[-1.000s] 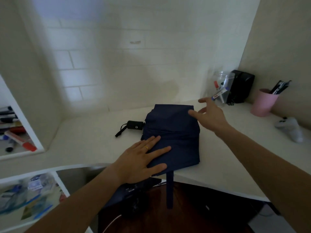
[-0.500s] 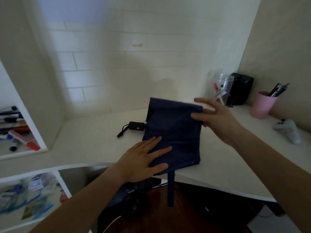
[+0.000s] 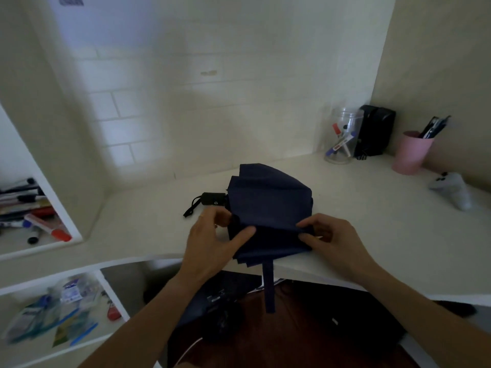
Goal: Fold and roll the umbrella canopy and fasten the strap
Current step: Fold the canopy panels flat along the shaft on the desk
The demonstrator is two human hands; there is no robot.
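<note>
Left hand [image 3: 212, 243], right hand [image 3: 329, 240] pinch folded canopy [image 3: 268, 203]; strap [image 3: 269, 288] dangling

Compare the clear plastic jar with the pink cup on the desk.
The clear plastic jar is see-through, showing markers lying slanted inside; the pink cup is opaque. The jar's contents stay below its rim, while dark pens stick out above the cup's rim. The jar stands left of the black box, the cup right of it. Both stand upright on the white desk and hold pens.
</note>
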